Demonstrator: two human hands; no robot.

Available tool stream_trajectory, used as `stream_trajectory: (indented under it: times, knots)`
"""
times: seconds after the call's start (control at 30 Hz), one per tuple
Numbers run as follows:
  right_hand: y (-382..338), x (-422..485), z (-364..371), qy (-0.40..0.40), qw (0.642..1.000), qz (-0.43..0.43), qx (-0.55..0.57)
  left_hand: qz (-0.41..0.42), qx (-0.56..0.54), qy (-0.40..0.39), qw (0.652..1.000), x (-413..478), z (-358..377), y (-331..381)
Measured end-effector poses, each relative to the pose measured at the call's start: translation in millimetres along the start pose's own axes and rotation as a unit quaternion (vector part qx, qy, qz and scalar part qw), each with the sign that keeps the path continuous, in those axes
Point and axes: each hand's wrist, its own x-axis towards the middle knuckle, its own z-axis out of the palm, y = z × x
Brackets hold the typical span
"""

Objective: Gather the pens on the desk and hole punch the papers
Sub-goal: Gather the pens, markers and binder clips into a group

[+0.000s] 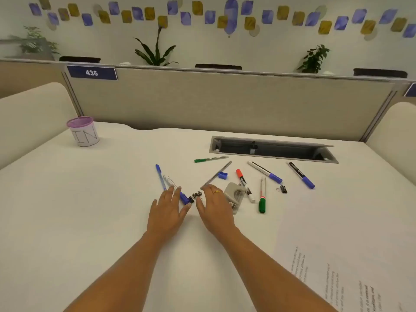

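Several pens and markers lie scattered across the middle of the white desk: a blue pen [160,176], a green pen [210,159], a pencil [219,173], a red marker [244,183], a green marker [262,195] and two blue-capped markers [266,172] [301,175]. A grey hole punch [234,195] sits just right of my right hand [213,206]. My left hand [167,209] lies flat, fingers spread, its fingertips over a blue-capped pen [184,197]. Both hands are empty, palms down. Printed papers [351,255] lie at the right front.
A purple mesh cup [83,134] labelled "IN" stands at the desk's back left. Binder clips [196,195] lie between my hands, another binder clip [282,189] to the right. A blue sharpener [222,175] lies by the pencil. An open cable tray [272,149] sits behind, before a partition.
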Motion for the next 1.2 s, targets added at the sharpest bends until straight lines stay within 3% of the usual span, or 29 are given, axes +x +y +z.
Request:
stream_trajectory:
  times: [0.23,0.43,0.6,0.77,1.2]
  knots:
    - [6,41,22,-0.08,0.995,0.05,0.033,0.016,-0.02,0.011,1.0,40,-2,-15]
    - [18,64,29,-0.096,0.991,0.083,0.047,0.023,-0.005,-0.037,0.999,51,8,-14]
    - [19,66,37,-0.128,0.986,0.1,0.033,0.026,-0.056,-0.002,0.998,44,13,-19]
    - [2,52,48,-0.129,0.986,0.077,0.075,0.021,-0.131,0.002,0.991,29,10,-33]
    - [-80,26,91,-0.156,0.985,0.002,0.078,0.051,-0.134,-0.022,0.989,-12,-23,-132]
